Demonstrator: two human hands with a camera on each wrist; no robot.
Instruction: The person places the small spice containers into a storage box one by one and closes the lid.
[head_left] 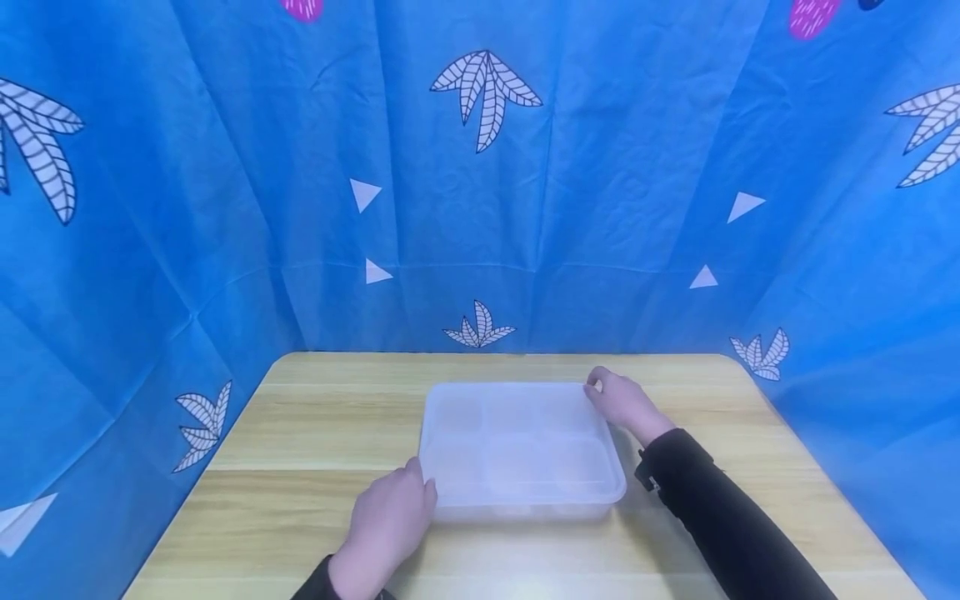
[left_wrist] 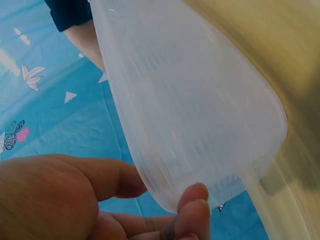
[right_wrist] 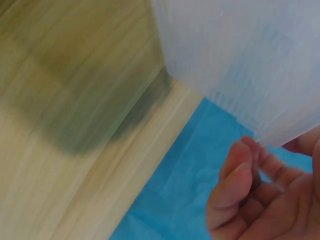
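Note:
A translucent white plastic storage box (head_left: 517, 446) with a flat lid lies on the wooden table, and the outlines of several compartments show faintly through the top. At its left side, near the front corner, my left hand (head_left: 392, 512) grips the rim; in the left wrist view the fingers and thumb lie on either side of the box edge (left_wrist: 165, 192). My right hand (head_left: 624, 404) holds the far right corner, its fingertips curled at the rim. The right wrist view has those fingers (right_wrist: 235, 180) bent right at the box corner (right_wrist: 265, 135).
Light wood grain covers the table (head_left: 315, 433), which has rounded far corners. A blue curtain (head_left: 600, 208) with printed leaves and triangles hangs behind the table and along both sides. A dark sleeve (head_left: 720, 508) reaches over the table's right part.

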